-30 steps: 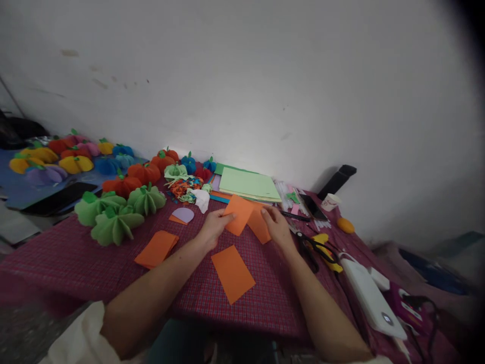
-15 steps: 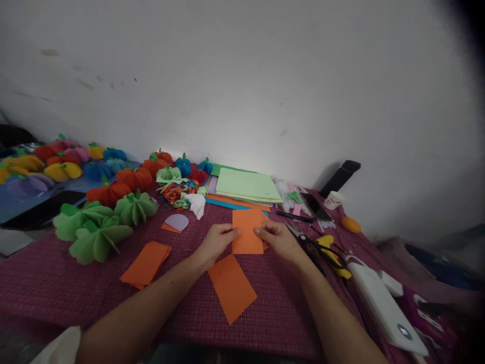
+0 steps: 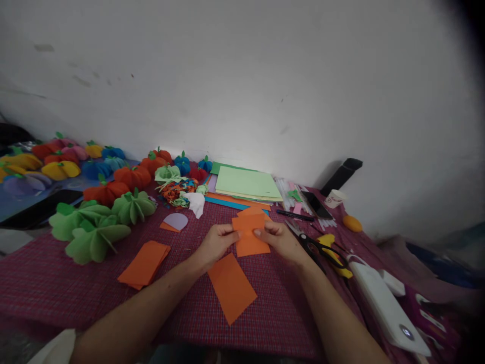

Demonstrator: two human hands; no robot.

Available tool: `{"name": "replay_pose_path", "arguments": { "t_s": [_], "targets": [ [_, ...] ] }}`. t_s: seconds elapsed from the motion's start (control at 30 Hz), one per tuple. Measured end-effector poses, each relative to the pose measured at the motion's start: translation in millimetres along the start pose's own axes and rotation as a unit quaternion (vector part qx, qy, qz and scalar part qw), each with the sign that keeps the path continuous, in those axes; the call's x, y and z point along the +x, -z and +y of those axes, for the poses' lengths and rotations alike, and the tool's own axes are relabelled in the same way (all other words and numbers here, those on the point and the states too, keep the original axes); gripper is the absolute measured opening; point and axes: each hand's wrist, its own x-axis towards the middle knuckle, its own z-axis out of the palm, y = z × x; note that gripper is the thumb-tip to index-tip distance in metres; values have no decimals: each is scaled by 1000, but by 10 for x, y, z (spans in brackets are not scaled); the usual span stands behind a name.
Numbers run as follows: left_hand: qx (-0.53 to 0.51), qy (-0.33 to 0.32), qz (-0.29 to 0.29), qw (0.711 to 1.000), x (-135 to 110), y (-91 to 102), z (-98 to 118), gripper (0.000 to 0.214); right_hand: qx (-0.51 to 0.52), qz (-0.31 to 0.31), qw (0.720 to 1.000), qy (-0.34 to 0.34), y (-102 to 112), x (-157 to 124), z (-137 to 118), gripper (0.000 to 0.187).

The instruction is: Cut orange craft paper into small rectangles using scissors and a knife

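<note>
Both hands hold orange paper rectangles (image 3: 250,233) just above the checked maroon tablecloth (image 3: 56,288). My left hand (image 3: 215,243) pinches their left edge with thumb and fingers. My right hand (image 3: 281,240) pinches the right edge. The sheets are slightly fanned, one behind the other. Another orange rectangle (image 3: 231,286) lies flat on the cloth right below my hands. A small stack of orange rectangles (image 3: 144,263) lies to the left of my left forearm.
Black-handled scissors (image 3: 315,247) and a yellow tool lie right of my right hand. A white device (image 3: 386,307) sits at the right edge. Coloured paper sheets (image 3: 246,184), a pen (image 3: 294,215), a phone and paper scraps lie behind. Several paper pumpkins (image 3: 113,202) fill the left.
The two orange pieces, held apart a second ago, have been brought together and overlapped between both hands. The hands have come slightly nearer to me.
</note>
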Motion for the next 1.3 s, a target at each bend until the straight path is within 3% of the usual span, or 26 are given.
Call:
{"name": "replay_pose_path", "arguments": {
  "t_s": [0.17, 0.37, 0.67, 1.17, 1.3],
  "targets": [
    [-43, 3, 10, 999, -9, -9, 36, 23, -19, 53, 998, -2, 30, 13, 44, 23],
    [-95, -14, -2, 995, -17, -5, 46, 17, 69, 54, 996, -19, 16, 14, 86, 14],
    [-39, -29, 11, 999, -7, 30, 5, 18, 155, 45, 987, -3, -28, 48, 74, 6],
    [-102, 3, -14, 995, -31, 37, 27, 14, 102, 34, 994, -3, -49, 62, 151, 13],
    [-142, 50, -27, 988, -57, -17, 77, 16, 18, 46, 999, 4, -27, 58, 174, 20]
  ]
}}
